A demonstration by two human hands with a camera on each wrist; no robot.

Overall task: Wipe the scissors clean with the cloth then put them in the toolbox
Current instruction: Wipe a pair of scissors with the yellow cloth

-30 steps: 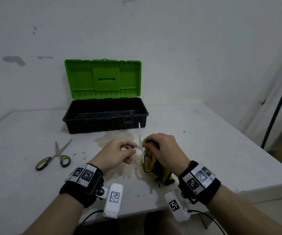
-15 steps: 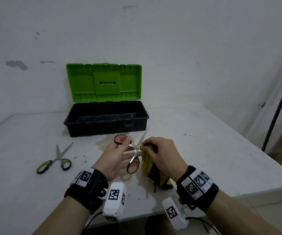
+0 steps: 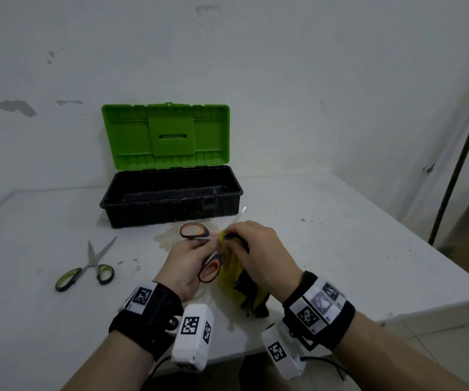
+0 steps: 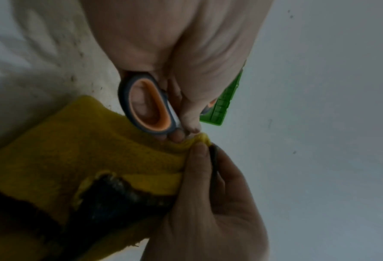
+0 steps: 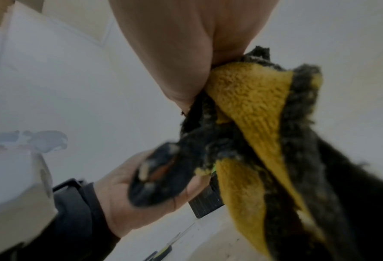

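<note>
My left hand [image 3: 195,245] grips the orange-and-black scissors [image 3: 192,229] by the handles, which are spread apart, just above the table in front of the toolbox. My right hand [image 3: 244,232] pinches the yellow-and-black cloth [image 3: 230,273] around the blades; only the blade tip [image 3: 243,210] pokes out past the fingers. The cloth's loose end hangs to the table. In the left wrist view one handle ring [image 4: 128,106] lies against the cloth [image 4: 85,141]. In the right wrist view the cloth [image 5: 253,106] bunches under my palm. The black toolbox [image 3: 171,213] stands open, its green lid [image 3: 165,136] upright.
A second pair of scissors with green handles [image 3: 92,262] lies on the white table [image 3: 340,249] at the left. A yellowish stain [image 3: 168,238] marks the table in front of the toolbox. The wall runs close behind, and the table edge is at the right.
My left hand has turned the scissors from edge-on and upright to flat, with the handle rings showing and the blades leaning right. The right hand has kept the cloth pinched on the blades.
</note>
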